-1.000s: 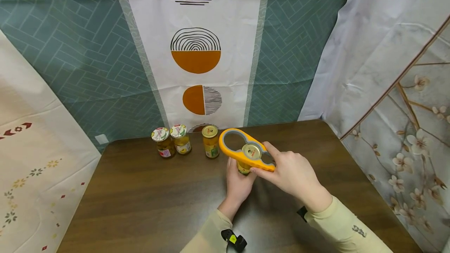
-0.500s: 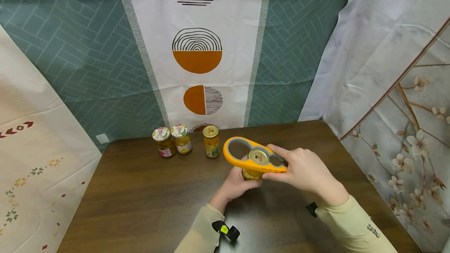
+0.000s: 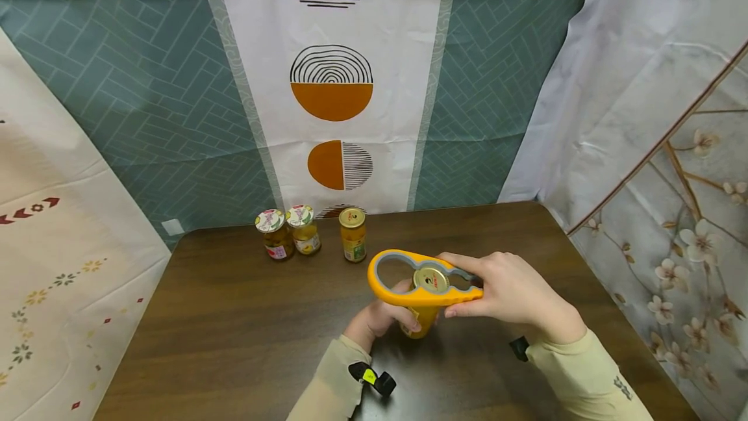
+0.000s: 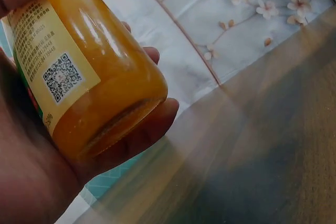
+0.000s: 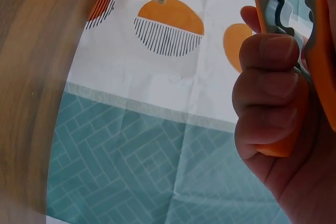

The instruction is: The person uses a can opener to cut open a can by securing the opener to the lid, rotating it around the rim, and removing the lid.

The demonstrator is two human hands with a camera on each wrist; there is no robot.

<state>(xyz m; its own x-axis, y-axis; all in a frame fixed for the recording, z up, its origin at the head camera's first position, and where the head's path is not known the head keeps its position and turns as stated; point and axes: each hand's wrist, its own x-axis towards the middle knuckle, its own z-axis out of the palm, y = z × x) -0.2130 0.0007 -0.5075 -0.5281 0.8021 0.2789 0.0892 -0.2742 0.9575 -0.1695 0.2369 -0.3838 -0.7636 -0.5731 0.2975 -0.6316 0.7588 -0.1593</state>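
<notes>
Held in my left hand (image 3: 382, 317) is a glass jar (image 3: 422, 322) of yellow-orange contents with a gold lid (image 3: 431, 279). The left wrist view shows my fingers wrapped round the jar (image 4: 115, 77), its label with a square code and its base raised off the table. An orange jar opener (image 3: 381, 288) with grey inner lining surrounds the lid with its smaller, toothed section. My right hand (image 3: 517, 291) grips the opener's handles; in the right wrist view several fingers curl over one orange handle (image 5: 283, 148). The opener's larger ring points left.
Toward the back of the brown table (image 3: 245, 330) stand two jars with patterned white lids, a left one (image 3: 274, 239) and a right one (image 3: 305, 234). A gold-lidded jar (image 3: 353, 237) stands to their right. Patterned cloth (image 3: 479, 115) hangs behind the table.
Both hands have come lower and nearer in the head view, with the jar and opener slightly farther right than a second ago. More of the jar's body shows below the opener now.
</notes>
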